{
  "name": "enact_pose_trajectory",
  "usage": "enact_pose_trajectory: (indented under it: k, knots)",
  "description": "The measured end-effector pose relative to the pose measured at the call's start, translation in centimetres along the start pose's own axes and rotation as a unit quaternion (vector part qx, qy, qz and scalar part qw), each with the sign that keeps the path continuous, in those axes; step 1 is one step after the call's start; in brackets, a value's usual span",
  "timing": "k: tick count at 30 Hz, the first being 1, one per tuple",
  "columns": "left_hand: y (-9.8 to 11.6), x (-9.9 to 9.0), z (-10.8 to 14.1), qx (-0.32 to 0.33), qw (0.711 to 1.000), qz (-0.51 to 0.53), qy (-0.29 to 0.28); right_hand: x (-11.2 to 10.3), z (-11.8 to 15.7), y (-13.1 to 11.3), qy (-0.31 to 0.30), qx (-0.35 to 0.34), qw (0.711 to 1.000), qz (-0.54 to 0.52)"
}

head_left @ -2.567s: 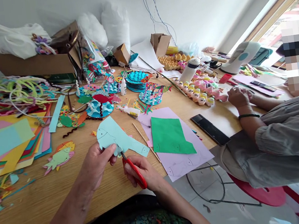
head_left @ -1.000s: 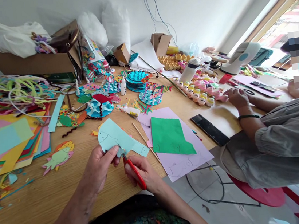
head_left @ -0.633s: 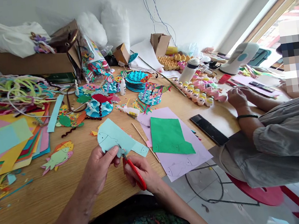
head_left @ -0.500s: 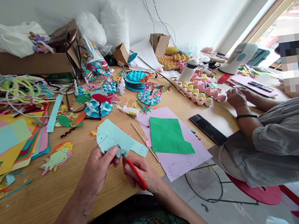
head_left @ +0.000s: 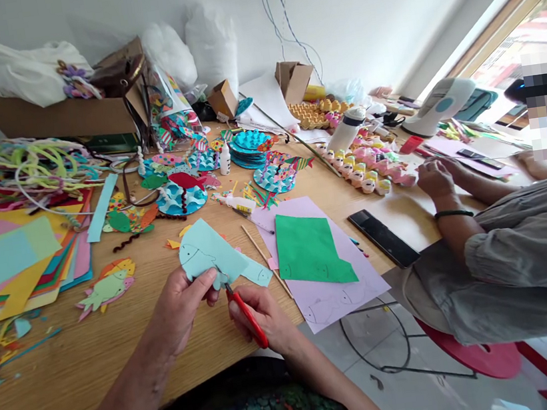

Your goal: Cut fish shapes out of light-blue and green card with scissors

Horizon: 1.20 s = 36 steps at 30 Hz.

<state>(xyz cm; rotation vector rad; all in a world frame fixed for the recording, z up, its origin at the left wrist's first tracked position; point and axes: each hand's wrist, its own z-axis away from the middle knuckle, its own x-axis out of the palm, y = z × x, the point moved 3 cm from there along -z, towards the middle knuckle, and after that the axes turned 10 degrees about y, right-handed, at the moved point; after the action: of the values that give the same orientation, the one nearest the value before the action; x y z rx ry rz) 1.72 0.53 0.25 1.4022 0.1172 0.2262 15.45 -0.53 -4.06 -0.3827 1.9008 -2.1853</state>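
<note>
My left hand [head_left: 186,304] pinches a sheet of light blue paper [head_left: 204,241] by its lower edge, thumb on top. A fish outline is drawn in dark line on the paper, and its rounded left end is cut. In my right hand [head_left: 262,314] is a pair of red-handled scissors [head_left: 248,317], the blades at the paper's lower edge close to my left fingertips. How far the blades are apart is too small to tell. Beside the paper lie a green sheet [head_left: 307,247] and a lilac sheet [head_left: 334,304] with fish outlines.
A thin wooden stick [head_left: 266,259] and a black phone [head_left: 383,237] lie to the right. Cut paper fish [head_left: 107,287], coloured paper [head_left: 23,258] and scraps [head_left: 0,352] are at left. Glue bottles [head_left: 239,203] stand or lie behind. Another person's hands [head_left: 436,180] rest at the table's right.
The whole view has shifted very slightly. Both hands, the light blue paper and the scissors keep almost the same position relative to each other.
</note>
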Motion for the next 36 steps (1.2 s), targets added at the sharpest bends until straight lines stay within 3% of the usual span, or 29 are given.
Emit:
enact_pose_trajectory:
  k: [12,19,36]
  knots:
    - [-0.15,-0.1,-0.09,-0.005,1.0,-0.005,-0.003,-0.23,-0.05,0.37,0.005,-0.026,0.999,0.037]
    - [0.12,-0.74,-0.54,-0.014,0.999,0.015,0.043,-0.15,-0.08,0.25,-0.001,-0.032,0.997,0.064]
    - [0.33,-0.84,-0.66,-0.007,0.999,-0.029,0.017,-0.21,-0.1,-0.3,-0.006,-0.044,0.996,0.075]
